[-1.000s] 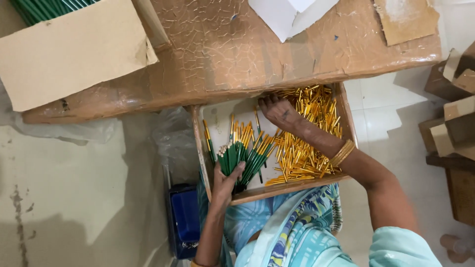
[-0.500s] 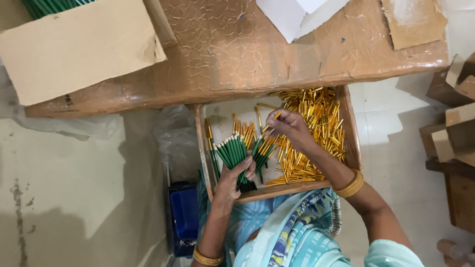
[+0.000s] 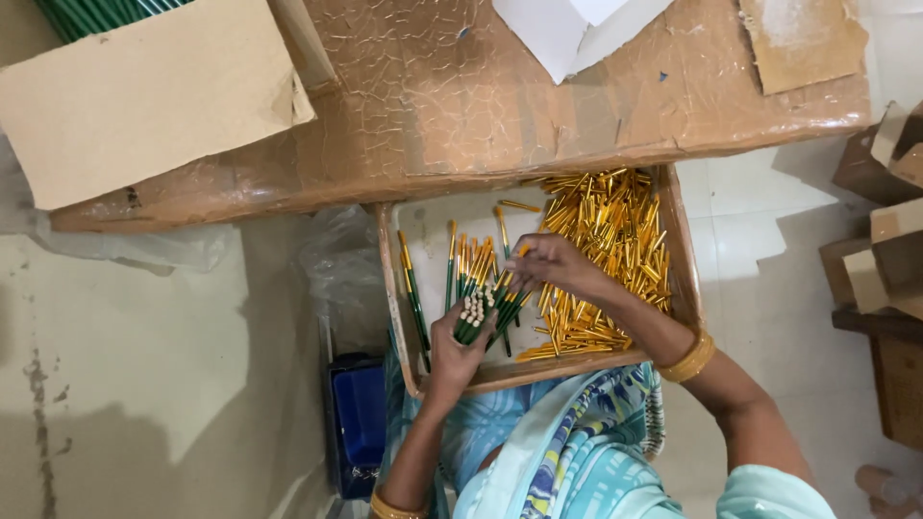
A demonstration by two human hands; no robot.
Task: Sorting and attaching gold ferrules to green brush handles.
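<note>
A shallow wooden tray (image 3: 681, 279) rests on my lap, partly under the table edge. A heap of gold caps (image 3: 606, 240) fills its right half. Green pens with gold caps (image 3: 461, 264) lie in its left half. My left hand (image 3: 460, 348) grips a bundle of green pen barrels (image 3: 478, 315), their pale ends facing up. Over the tray's middle, my right hand (image 3: 556, 269) pinches a gold cap at the top of that bundle.
A brown table (image 3: 461, 106) covered in cracked tape spans the top, with a cardboard sheet (image 3: 144, 96) at left and white paper (image 3: 567, 29) at the back. A blue box (image 3: 358, 423) stands on the floor at left, stacked cardboard pieces (image 3: 889, 240) at right.
My right hand came back from the far part of the gold cap heap to the bundle in my left hand. The left hand tilted the bundle so its pale ends show.
</note>
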